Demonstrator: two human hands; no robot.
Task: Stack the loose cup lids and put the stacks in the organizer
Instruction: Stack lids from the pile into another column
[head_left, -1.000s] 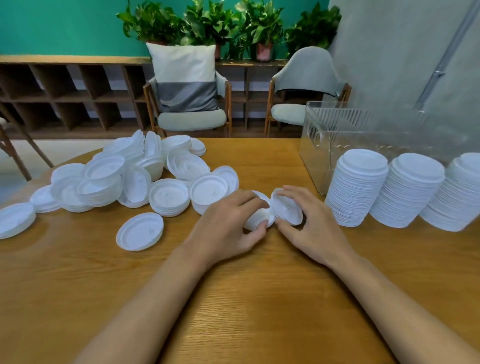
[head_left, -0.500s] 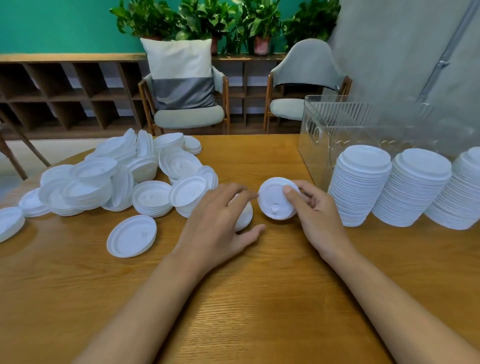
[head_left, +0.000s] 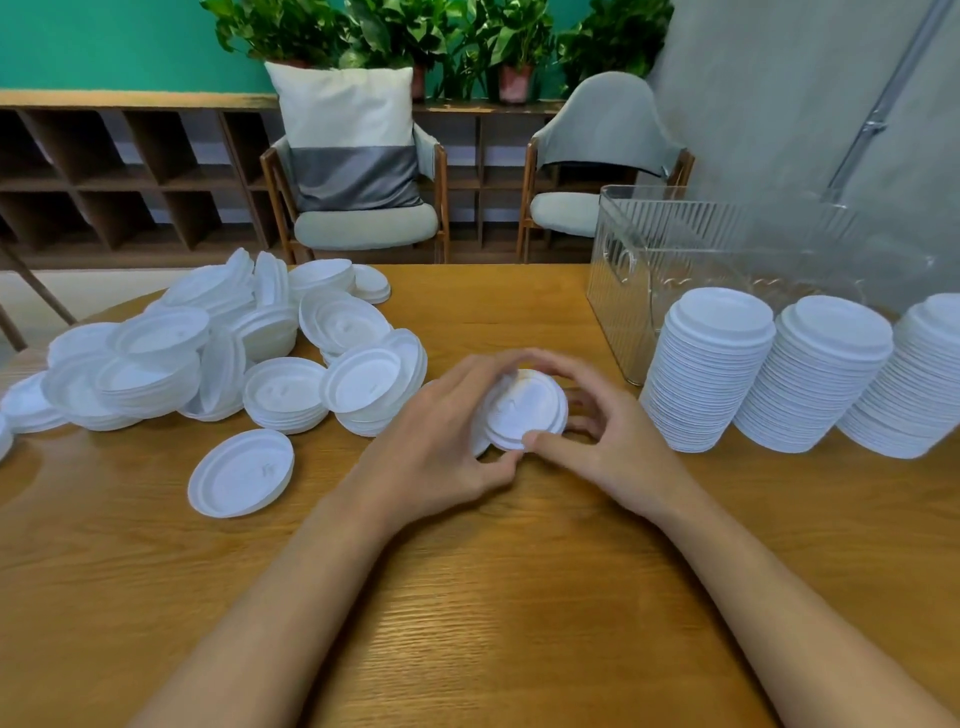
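Observation:
At the middle of the wooden table (head_left: 467, 597) both hands close round a small stack of white cup lids (head_left: 524, 410). My left hand (head_left: 441, 441) grips its left side, thumb under the near edge. My right hand (head_left: 613, 441) grips the right side, thumb on the near rim, fingers curled over the far edge. A heap of loose white lids (head_left: 234, 348) lies to the left, with a single lid (head_left: 241, 473) nearer me. Three tall lid stacks (head_left: 711, 364) (head_left: 815, 374) (head_left: 914, 379) stand on the right. The clear ribbed organizer (head_left: 670, 249) stands behind them.
Two chairs stand beyond the table's far edge, one with a cushion (head_left: 353, 135), the other (head_left: 602, 150) grey. A wooden cubby shelf (head_left: 130, 171) and potted plants line the green wall. Bare tabletop lies near me.
My right hand brought its lid from upright onto the lids under my left hand. Both hands now close round the joined small stack.

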